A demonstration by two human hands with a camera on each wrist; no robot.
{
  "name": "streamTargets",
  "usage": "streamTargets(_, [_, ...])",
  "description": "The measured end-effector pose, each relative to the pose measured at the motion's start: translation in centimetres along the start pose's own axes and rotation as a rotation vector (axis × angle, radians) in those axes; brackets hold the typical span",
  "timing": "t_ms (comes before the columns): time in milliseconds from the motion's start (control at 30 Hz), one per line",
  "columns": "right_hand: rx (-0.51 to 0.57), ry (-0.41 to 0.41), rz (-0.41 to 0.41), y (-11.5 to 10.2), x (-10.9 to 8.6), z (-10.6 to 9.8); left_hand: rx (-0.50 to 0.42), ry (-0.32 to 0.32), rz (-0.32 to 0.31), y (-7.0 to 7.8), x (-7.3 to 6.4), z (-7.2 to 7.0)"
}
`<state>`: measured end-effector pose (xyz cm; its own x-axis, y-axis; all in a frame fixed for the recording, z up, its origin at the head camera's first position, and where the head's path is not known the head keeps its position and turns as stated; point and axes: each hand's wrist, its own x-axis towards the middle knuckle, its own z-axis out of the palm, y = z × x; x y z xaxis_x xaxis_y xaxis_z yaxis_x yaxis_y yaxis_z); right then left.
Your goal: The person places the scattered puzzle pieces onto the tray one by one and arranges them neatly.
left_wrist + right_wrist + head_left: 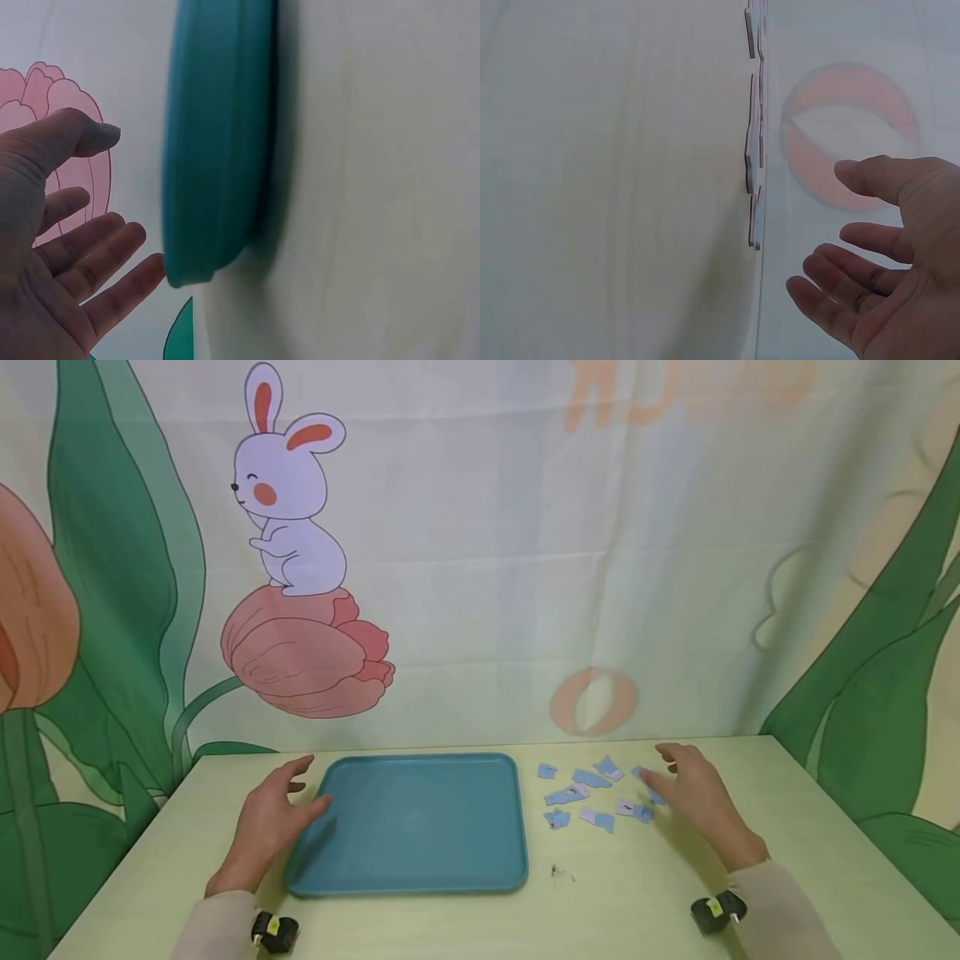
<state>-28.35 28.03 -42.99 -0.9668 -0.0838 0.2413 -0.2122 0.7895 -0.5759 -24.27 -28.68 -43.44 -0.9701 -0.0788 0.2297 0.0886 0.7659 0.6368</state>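
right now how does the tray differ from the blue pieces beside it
The tray is one large rectangle with rounded corners, while the blue pieces are small, irregular shapes. The tray is plain teal; the blue pieces are lighter, some with pale patches and dark marks. The tray has a raised rim, whereas the blue pieces look flat. Both lie on the table.

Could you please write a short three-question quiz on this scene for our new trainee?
1. True or false: the left hand is gripping the teal tray.
2. Multiple choice: in the head view, the small blue pieces lie A) on the tray; B) left of the tray; C) right of the tray.
3. Short answer: which hand is nearer those pieces?

Key: 1. False, its fingers are spread and hold nothing; 2. C; 3. The right hand.
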Motion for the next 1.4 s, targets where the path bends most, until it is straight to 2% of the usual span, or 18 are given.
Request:
streamTargets(267, [-0.010,-0.086,0.051,0.1,0.2,0.1,-0.086,-0.037,-0.053,-0.7,0.0,0.1])
streamTargets(533, [-0.059,-0.131,0.068,0.7,0.4,0.6,-0.114,-0.065,-0.116,-1.7,0.3,0.3])
streamTargets(800, [-0.088,-0.144,0.109,0.8,0.5,0.9,-0.113,-0.080,-0.121,-2.6,0.5,0.8])
streamTargets(1167, [-0.109,-0.127,0.053,1.6,0.4,0.6,-0.105,-0.075,-0.101,-3.2,0.4,1.0])
streamTargets(1400, [-0.100,-0.122,0.067,1.8,0.4,0.6,-0.122,-0.072,-0.103,-3.6,0.3,0.9])
